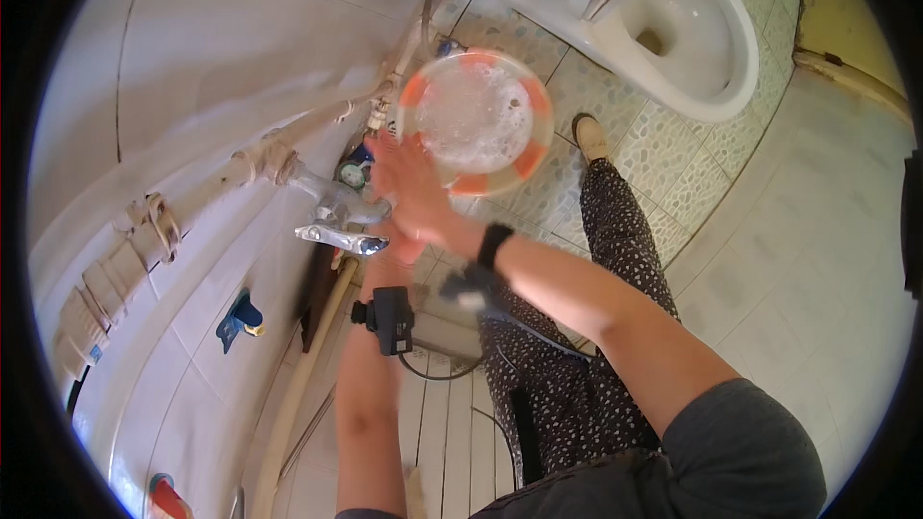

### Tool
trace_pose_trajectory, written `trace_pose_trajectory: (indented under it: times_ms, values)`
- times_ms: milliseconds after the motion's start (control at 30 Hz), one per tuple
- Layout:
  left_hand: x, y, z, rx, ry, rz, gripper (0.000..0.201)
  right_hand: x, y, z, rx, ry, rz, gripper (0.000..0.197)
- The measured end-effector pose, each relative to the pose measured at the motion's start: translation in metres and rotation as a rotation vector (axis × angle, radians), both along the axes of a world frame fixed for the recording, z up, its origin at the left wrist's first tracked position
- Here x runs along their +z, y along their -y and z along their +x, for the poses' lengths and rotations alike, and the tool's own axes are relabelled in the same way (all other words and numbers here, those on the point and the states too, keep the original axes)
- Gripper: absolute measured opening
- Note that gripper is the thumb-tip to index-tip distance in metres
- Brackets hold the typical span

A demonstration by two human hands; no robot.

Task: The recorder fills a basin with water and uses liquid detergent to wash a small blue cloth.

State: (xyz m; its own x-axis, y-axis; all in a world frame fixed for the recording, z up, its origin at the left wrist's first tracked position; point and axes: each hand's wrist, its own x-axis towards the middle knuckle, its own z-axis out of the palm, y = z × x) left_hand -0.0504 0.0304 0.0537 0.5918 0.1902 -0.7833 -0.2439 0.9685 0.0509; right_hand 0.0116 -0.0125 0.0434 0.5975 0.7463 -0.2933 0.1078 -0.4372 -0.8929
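My right hand (413, 187) is beside the metal tap (336, 211), its fingers stretched out and somewhat blurred by motion. Below it, my left hand (406, 248) is close against or touching the right one, mostly hidden by it and the tap; its fingers do not show. Neither hand visibly holds anything. Just beyond them, a round basin (532, 161) with an orange-and-cream rim stands on the floor, holding foamy water (471, 120). A black device (392, 320) is strapped to my left wrist, and a dark band (494, 244) circles the right one.
Wrapped pipes (207, 190) run along the tiled wall at left. A white toilet (738, 67) stands at the far right. Small containers (353, 175) sit by the wall beside the basin. A blue hook (240, 317) is on the wall. My shod foot (591, 137) rests on the patterned floor.
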Motion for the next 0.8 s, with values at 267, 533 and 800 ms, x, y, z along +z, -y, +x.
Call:
trace_pose_trajectory:
  times_ms: [267, 533, 800]
  values:
    - [0.002, -0.010, -0.001, -0.032, -0.084, 0.074, 0.052, 0.012, 0.002, -0.019, -0.123, 0.069, 0.225, 0.061]
    - [-0.009, -0.006, -0.019, -0.048, 0.031, 0.100, 0.051, -0.008, -0.002, -0.014, 0.019, 0.284, -0.009, 0.046]
    - [-0.034, 0.009, -0.028, -0.180, -0.032, 0.260, 0.050, -0.024, -0.008, 0.008, -0.018, 0.084, -0.097, 0.044]
